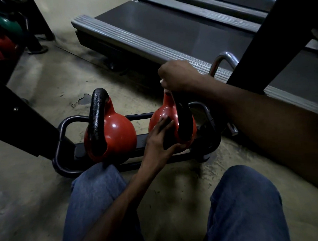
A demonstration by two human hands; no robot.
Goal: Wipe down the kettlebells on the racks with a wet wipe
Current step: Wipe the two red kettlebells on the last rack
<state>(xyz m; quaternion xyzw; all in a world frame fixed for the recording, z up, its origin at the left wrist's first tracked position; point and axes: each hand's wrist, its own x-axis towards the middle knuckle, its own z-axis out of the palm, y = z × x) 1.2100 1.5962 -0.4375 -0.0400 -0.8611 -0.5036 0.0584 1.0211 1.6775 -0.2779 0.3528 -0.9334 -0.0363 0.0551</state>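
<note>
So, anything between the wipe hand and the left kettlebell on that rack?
Nothing visible. The right hand holds the wet wipe atop the handle of the right kettlebell. The left hand rests low on that bell's body. The gap over to the left kettlebell is open.

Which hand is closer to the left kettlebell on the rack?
Left. The left hand rests on the right kettlebell's side, just beside the left kettlebell; the right hand grips the right kettlebell's handle top, farther off.
</note>
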